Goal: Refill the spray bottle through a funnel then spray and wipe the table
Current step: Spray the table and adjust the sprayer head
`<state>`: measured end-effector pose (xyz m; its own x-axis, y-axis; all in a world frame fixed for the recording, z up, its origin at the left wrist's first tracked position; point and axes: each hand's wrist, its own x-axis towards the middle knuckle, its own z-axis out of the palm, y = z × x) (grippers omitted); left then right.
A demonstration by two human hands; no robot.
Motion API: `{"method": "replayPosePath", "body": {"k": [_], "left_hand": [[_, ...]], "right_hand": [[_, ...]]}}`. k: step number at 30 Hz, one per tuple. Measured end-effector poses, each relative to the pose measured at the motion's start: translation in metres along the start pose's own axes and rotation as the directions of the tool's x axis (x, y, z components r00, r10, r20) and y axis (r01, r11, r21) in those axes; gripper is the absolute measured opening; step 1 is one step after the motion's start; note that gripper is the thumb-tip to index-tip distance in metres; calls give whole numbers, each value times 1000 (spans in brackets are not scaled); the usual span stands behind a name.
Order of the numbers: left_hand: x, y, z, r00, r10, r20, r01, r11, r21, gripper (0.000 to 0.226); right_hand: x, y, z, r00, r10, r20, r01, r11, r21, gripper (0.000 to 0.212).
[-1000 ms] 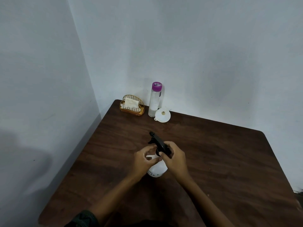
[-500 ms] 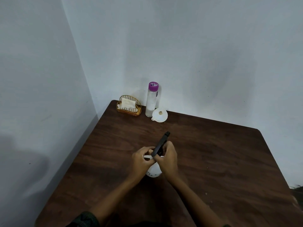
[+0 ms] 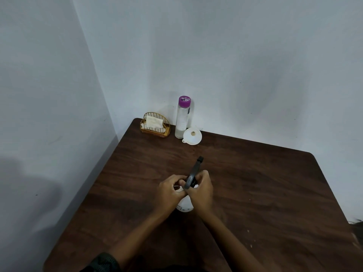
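Mid-frame we see the left hand (image 3: 169, 191), fingers (image 3: 174, 178) curled round the white spray bottle (image 3: 184, 206), right hand (image 3: 202, 193) gripping its black spray head (image 3: 194, 169) — funnel (image 3: 192, 136) upper centre.

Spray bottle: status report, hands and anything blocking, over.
Hands: left hand grips spray bottle body, right hand grips its black spray head. White funnel lies beside purple-capped bottle at far edge, untouched. Nothing in the way.

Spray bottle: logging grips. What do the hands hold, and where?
The left hand grips the white spray bottle near its neck; right hand grips its black spray head.
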<state>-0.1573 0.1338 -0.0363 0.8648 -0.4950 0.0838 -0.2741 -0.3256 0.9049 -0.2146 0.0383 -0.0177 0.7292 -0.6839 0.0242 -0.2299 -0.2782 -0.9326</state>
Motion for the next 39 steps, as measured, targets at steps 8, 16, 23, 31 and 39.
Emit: {"method": "replayPosePath", "body": {"k": [8, 16, 23, 31, 39], "left_hand": [[3, -1, 0, 999, -30, 27, 30, 999, 32, 31], [2, 3, -1, 999, -29, 14, 29, 999, 20, 18], [-7, 5, 14, 996, 1, 90, 0, 1000, -10, 23], [-3, -15, -16, 976, -86, 201, 75, 995, 57, 21], [15, -38, -16, 977, -146, 157, 101, 958, 268, 22]], "right_hand": [[-5, 10, -11, 996, -91, 8, 91, 995, -29, 15], [-5, -1, -5, 992, 14, -127, -26, 996, -90, 45], [9, 3, -18, 996, -29, 84, 24, 998, 63, 37], [23, 12, -121, 858, 233, 458, -475, 702, 531, 38], [23, 25, -122, 748, 557, 361, -602, 799, 14, 52]]}}
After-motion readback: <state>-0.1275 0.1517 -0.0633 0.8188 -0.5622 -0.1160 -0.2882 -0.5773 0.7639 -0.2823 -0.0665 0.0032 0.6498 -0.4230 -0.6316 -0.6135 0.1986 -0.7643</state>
